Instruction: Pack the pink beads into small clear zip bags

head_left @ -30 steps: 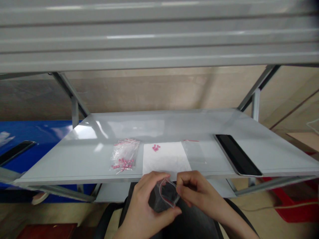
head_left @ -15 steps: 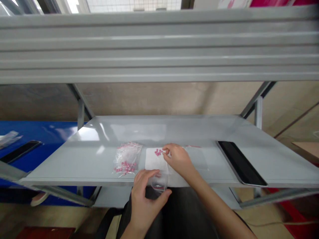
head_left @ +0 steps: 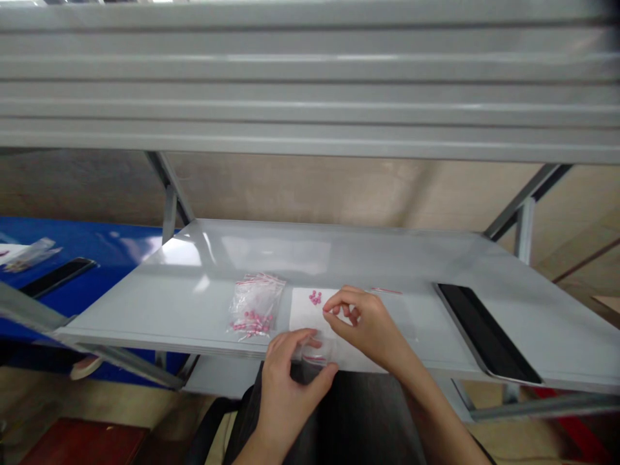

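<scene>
L hand (head_left: 290, 374) clamped on small clear zip bag (head_left: 317, 352), red seal line showing, just at front edge of shelf (head_left: 145, 303). R hand (head_left: 368, 326) just right of & above it, fingers curled together over white paper sheet (head_left: 305, 316); can't tell if fingertips pinch anything. Pink beads (head_left: 315, 297) just past R hand on sheet, approx 7, too small for exact count. Thin bag film slips: firm L pinch, keep it low over sheet so anything dropped lands on paper. Count: 2 hands, 1 bag in hand, 1 fuller bag of beads (head_left: 256, 309) left of both hands, 1 flat clear bag (head_left: 400, 316) right of R hand, 1 black tray (head_left: 487, 329) further right.
</scene>
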### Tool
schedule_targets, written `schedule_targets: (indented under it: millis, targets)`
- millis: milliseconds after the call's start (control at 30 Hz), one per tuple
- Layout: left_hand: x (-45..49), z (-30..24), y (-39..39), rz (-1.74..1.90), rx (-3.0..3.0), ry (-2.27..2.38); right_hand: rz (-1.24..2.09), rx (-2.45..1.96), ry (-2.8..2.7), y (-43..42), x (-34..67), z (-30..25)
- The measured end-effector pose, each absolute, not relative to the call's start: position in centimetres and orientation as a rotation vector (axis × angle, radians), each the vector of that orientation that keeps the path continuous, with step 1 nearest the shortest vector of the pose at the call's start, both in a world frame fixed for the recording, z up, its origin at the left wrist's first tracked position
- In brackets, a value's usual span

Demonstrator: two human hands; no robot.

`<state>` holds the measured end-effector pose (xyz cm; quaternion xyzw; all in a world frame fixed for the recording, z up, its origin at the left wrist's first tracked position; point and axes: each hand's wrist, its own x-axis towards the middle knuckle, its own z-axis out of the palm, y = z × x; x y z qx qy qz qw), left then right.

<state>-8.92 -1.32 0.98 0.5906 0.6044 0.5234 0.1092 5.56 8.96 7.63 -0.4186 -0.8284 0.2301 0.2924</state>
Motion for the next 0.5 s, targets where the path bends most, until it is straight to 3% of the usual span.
schedule_targets:
  millis: [200, 500]
  targets:
    - [-8.9, 1.2, -1.3, 1.510, 1.714, 1.798, 1.019, -0.948, -2.217, 7.7, 6.4, 8.8]
    - [-9.0, 1.2, -1.2, 1.500, 1.764, 1.780, 0.593, -1.244, -2.226, 13.5, 4.3, 5.6]
